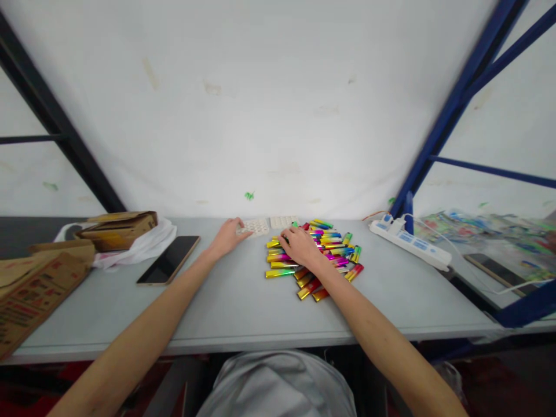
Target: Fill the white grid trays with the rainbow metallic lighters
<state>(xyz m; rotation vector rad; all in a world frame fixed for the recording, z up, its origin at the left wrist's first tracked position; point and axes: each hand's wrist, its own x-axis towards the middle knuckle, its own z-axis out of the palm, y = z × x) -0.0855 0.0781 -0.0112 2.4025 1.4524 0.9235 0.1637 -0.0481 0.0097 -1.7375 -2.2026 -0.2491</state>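
Observation:
A heap of several shiny rainbow-coloured lighters (324,249) lies on the grey table (243,301) at centre right. My right hand (299,246) rests palm down on the left part of the heap, fingers curled over the lighters; whether it grips one cannot be seen. My left hand (228,236) holds the left edge of a white perforated tray (256,227) at the back of the table. A second white tray (283,222) lies just to its right, against the wall.
A black phone (169,259) lies left of my left hand. Cardboard boxes (35,278) and a white plastic bag (143,243) crowd the left end. A white power strip (410,242) with cables sits at the right, beside blue shelf posts (460,98).

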